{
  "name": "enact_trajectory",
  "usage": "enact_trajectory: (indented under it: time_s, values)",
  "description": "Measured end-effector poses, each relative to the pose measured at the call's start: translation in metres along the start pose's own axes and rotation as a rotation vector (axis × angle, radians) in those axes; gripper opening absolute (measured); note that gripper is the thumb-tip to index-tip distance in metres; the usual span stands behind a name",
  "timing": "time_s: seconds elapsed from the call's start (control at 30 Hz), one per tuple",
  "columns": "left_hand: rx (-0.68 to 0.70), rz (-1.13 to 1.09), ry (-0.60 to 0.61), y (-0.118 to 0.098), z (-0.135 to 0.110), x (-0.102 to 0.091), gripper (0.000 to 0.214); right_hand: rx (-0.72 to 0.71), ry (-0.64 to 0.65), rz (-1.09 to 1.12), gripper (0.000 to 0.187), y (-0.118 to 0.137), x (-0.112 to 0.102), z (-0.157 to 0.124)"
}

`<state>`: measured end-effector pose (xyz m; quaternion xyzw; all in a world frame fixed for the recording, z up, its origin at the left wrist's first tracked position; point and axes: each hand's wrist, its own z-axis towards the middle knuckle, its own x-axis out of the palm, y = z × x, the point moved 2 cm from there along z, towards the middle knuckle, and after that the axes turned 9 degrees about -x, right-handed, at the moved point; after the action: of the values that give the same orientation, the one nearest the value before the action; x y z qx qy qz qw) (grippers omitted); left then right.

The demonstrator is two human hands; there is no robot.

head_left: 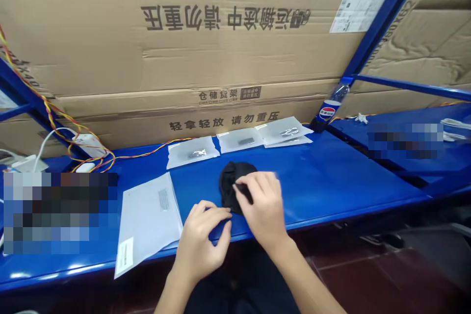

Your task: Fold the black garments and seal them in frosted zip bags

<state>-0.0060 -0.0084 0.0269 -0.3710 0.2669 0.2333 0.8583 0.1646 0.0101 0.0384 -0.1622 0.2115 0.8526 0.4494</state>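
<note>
A bunched black fabric item (228, 181) lies near the front edge of the blue shelf; its exact kind cannot be made out. My right hand (263, 203) is over its right side, with thumb and index finger pinching a bit of the dark fabric. At the lower left edge of the fabric is my left hand (206, 235), its fingers curved and its thumb apart from them. The left index fingertip reaches the fabric's edge, and no object shows inside that hand.
A stack of frosted plastic bags (147, 221) overhangs the front edge at left. Several smaller frosted bags (241, 140) line the back. A Pepsi bottle (329, 108) leans by the blue post. Wires and a power strip (90, 146) are at left, cardboard (221, 64) behind.
</note>
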Motion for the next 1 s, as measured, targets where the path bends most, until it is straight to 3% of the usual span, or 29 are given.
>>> enact_trajectory:
  time_s: [0.1,0.2,0.27,0.33,0.43,0.5,0.57,0.67,0.7,0.77,0.9,0.97,1.0]
  values:
    - [0.033,0.028,-0.246,-0.003,-0.006,-0.009,0.017,-0.137,0.203,0.176,0.016,0.023,0.011,-0.008]
    - [-0.01,0.171,-0.456,0.002,-0.009,-0.029,0.014,-0.09,0.086,0.259,0.017,0.021,0.003,-0.009]
    - [-0.168,0.366,-0.481,0.014,-0.005,-0.044,0.012,-0.09,0.063,0.204,0.016,0.013,-0.001,-0.008]
    - [-0.452,0.579,-0.363,0.03,0.002,-0.055,0.037,-0.127,0.204,0.118,0.04,0.006,0.001,-0.01]
    - [-0.785,0.808,-0.012,0.049,0.008,-0.059,0.069,-0.165,0.499,0.052,0.076,0.002,0.006,-0.022]
    - [-0.822,0.887,0.165,0.05,0.009,-0.057,0.061,-0.175,0.588,0.059,0.094,0.001,0.004,-0.034]
    - [-0.772,0.901,0.262,0.044,0.007,-0.055,0.05,-0.206,0.606,0.091,0.099,0.001,-0.006,-0.047]
    - [-0.672,0.823,0.355,0.028,0.003,-0.055,0.048,-0.282,0.568,0.184,0.073,-0.003,-0.028,-0.064]
    - [-0.646,0.797,0.374,0.022,0.002,-0.057,0.047,-0.273,0.538,0.234,0.073,-0.006,-0.035,-0.067]
    - [-0.613,0.776,0.407,0.011,0.003,-0.06,0.047,-0.121,0.448,0.357,0.075,-0.013,-0.047,-0.068]
    - [-0.414,0.768,0.436,-0.008,0.013,-0.059,0.064,0.649,0.063,0.533,0.044,-0.03,-0.059,-0.051]
    - [-0.24,0.732,0.404,-0.015,0.019,-0.054,0.067,0.961,-0.163,0.603,0.052,-0.03,-0.059,-0.04]
    - [-0.17,0.712,0.396,-0.018,0.022,-0.051,0.063,1.023,-0.254,0.613,0.057,-0.026,-0.059,-0.035]
